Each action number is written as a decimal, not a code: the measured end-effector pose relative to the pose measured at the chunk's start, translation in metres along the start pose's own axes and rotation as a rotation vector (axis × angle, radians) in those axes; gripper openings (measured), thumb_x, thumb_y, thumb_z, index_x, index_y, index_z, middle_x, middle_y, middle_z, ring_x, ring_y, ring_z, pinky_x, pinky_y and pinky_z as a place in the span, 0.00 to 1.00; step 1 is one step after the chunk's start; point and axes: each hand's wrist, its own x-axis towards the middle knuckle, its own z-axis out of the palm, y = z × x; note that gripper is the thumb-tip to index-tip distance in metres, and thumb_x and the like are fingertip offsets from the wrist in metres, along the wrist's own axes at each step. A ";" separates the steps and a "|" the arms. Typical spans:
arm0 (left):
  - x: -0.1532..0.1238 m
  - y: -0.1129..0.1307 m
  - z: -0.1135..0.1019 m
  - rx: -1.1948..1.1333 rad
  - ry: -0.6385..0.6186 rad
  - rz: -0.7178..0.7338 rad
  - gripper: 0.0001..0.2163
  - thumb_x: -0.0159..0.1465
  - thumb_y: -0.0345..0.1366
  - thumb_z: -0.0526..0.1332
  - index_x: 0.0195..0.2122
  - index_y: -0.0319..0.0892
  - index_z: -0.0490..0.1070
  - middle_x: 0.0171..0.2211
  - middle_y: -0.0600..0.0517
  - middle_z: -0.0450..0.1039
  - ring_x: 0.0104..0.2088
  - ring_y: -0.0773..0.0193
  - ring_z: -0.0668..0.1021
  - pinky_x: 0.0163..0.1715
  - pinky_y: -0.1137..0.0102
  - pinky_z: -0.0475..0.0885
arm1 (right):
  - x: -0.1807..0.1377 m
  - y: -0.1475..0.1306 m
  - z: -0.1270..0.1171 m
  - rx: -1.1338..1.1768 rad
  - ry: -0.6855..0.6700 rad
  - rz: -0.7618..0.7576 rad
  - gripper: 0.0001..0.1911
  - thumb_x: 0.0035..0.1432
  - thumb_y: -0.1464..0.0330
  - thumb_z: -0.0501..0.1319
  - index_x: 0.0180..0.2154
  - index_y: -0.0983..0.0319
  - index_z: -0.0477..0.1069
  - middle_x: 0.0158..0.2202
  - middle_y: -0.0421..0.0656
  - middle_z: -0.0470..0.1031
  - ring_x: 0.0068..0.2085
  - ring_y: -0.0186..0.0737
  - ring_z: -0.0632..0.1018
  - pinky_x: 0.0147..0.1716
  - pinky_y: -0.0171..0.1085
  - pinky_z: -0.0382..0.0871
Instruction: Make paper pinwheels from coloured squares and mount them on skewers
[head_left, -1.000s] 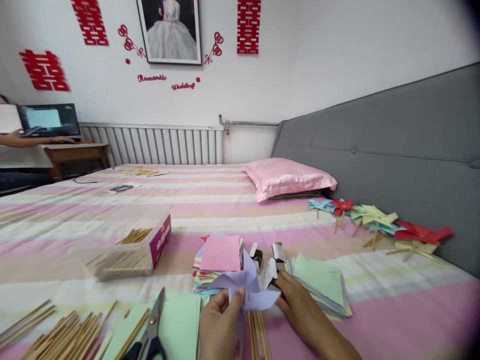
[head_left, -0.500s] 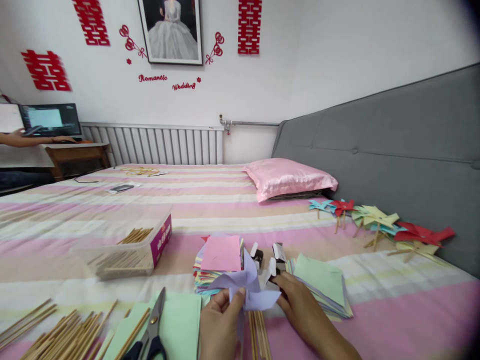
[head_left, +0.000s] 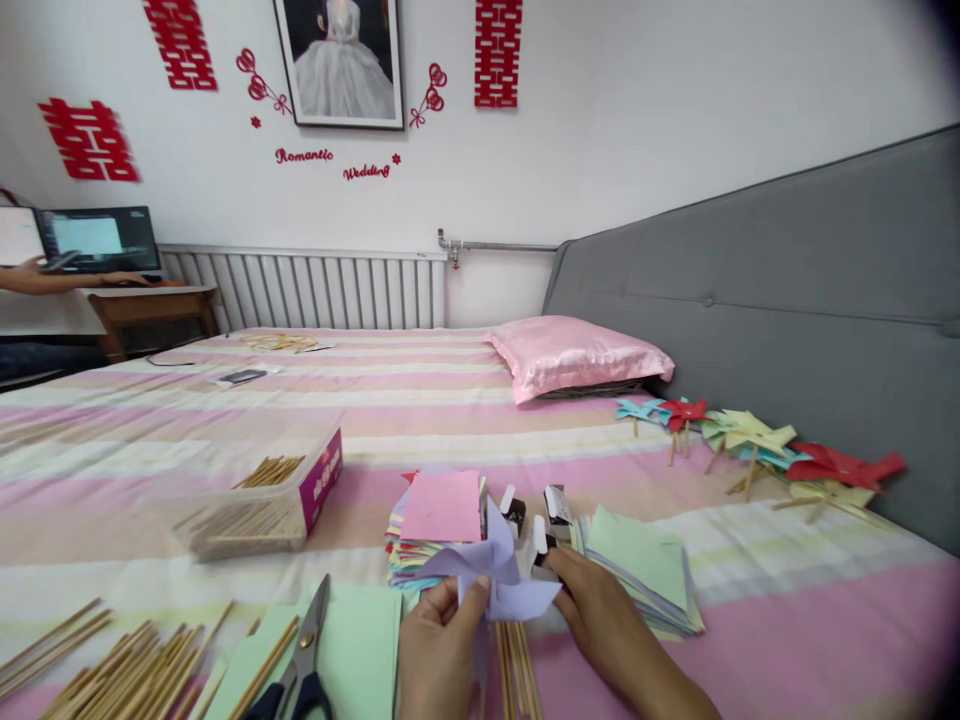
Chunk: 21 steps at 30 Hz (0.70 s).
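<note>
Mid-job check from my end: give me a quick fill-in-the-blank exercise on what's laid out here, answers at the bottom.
1. The left hand grips a purple paper ____.
2. The clear box with a purple end panel contains wooden ____.
3. The paper sheets under the scissors are coloured ____.
4. The pillow near the grey headboard is coloured ____.

Missing words: pinwheel; sticks; green; pink.

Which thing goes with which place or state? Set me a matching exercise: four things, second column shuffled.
1. Purple pinwheel
2. Scissors
3. Pillow
4. Clear box

A. Lying over green paper
B. Containing wooden sticks
C. Held in the left hand
D. Pink, near the grey headboard

Pairs: 1-C, 2-A, 3-D, 4-B.
</note>
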 end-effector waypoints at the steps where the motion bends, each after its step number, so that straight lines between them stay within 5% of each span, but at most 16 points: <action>1: -0.001 0.001 0.001 -0.007 -0.002 -0.003 0.11 0.40 0.39 0.70 0.19 0.38 0.74 0.15 0.55 0.72 0.21 0.68 0.70 0.22 0.77 0.63 | 0.000 0.000 0.000 -0.010 0.002 0.003 0.10 0.51 0.77 0.49 0.30 0.58 0.64 0.33 0.40 0.69 0.36 0.41 0.71 0.33 0.35 0.60; 21: -0.004 0.004 0.003 -0.009 0.010 0.011 0.10 0.39 0.38 0.70 0.18 0.38 0.73 0.15 0.54 0.72 0.20 0.67 0.71 0.21 0.76 0.63 | 0.000 -0.001 0.000 -0.011 0.011 -0.007 0.11 0.49 0.78 0.50 0.30 0.60 0.65 0.33 0.42 0.69 0.36 0.41 0.71 0.34 0.35 0.61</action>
